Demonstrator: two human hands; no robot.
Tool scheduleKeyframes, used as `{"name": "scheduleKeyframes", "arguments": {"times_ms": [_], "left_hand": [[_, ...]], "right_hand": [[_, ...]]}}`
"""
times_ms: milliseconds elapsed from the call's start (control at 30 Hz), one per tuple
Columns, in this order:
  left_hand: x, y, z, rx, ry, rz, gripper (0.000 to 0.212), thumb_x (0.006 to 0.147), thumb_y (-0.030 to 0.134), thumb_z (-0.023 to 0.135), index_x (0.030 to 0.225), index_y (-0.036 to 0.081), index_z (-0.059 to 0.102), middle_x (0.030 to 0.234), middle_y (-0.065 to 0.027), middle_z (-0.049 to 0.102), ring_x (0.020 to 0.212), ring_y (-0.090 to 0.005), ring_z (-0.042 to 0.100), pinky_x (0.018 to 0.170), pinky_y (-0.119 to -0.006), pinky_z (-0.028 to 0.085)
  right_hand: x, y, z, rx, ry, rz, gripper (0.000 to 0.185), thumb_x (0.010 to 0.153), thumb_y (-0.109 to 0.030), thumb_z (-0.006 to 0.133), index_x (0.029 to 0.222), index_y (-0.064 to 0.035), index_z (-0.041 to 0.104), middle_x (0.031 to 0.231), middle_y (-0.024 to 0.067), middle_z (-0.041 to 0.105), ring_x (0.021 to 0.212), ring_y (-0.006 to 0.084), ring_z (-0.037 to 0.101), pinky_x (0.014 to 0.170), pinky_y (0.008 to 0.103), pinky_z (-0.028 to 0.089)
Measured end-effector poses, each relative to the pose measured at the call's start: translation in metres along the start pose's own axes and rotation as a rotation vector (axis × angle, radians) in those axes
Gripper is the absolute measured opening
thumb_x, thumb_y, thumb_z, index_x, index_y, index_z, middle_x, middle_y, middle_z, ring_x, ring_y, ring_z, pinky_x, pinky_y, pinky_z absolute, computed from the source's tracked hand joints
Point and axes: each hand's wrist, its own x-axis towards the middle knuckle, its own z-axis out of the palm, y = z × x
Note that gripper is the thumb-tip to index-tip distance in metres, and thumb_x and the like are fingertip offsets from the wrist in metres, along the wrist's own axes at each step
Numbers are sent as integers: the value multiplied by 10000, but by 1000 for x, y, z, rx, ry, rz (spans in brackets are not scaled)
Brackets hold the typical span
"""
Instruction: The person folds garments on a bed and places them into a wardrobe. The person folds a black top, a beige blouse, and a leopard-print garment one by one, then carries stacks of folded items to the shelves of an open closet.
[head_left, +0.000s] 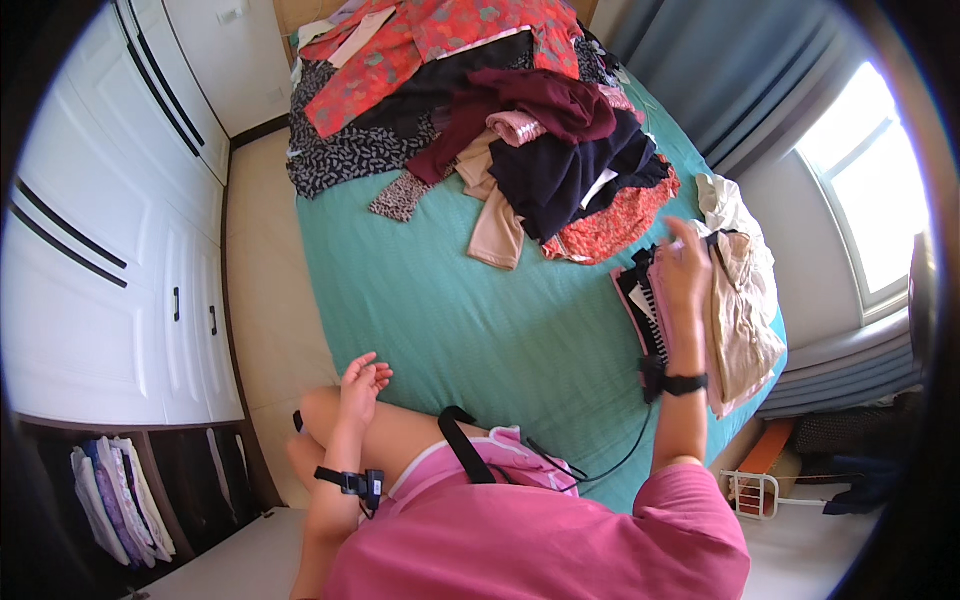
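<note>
My right hand (684, 262), slightly blurred, is over the folded clothes at the bed's right side. It appears to hold nothing, with its fingers apart. Beneath and left of it lie folded black, striped and pink garments (651, 315); whether the palm touches them I cannot tell. A beige folded garment (739, 322) is just right of the hand, beside a crumpled white cloth (726, 202). My left hand (363, 384) is palm up above my bare thigh (412, 431), near the bed's edge, its fingers loosely apart and holding nothing.
On the teal bed sheet (450, 330) lies a loose heap with a navy garment (547, 172), a maroon top (555, 101) and beige trousers (499, 229). Red floral clothing (480, 30) covers the far end. White wardrobes (90, 285) stand left. A cable (630, 454) runs from my right wrist.
</note>
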Motion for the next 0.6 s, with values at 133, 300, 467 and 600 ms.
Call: {"name": "scheduleKeyframes", "arguments": {"times_ms": [133,300,467,600], "left_hand": [[3,-2,-1,-51,3,-34,288,882,86,479,1160,20,450,964,-134,590,832,-199,591,723,-300,481],[0,1,-2,-100,20,-56,278,895,72,442,1167,17,440,945,-143,590,814,-200,590,708,-291,475],[0,1,2,-74,30,-55,268,895,74,449,1156,14,439,926,-148,588,793,-201,585,714,-298,473],[4,-2,-1,-123,18,-51,269,874,63,479,1140,24,453,921,-147,596,795,-206,591,725,-310,474]], "right_hand": [[0,-108,122,553,-447,-25,418,776,-180,608,1183,-124,533,1105,78,532,950,200,508,770,334,425],[-19,-191,298,980,-834,564,396,759,-124,640,1148,-127,563,1025,25,591,824,135,570,662,285,486],[-8,-228,386,1244,-697,1050,275,771,-135,650,1045,-145,627,983,0,609,742,107,539,602,256,459],[4,-239,392,1081,-569,1066,124,785,-98,629,887,-132,692,816,-21,633,657,87,532,562,243,434]]}}
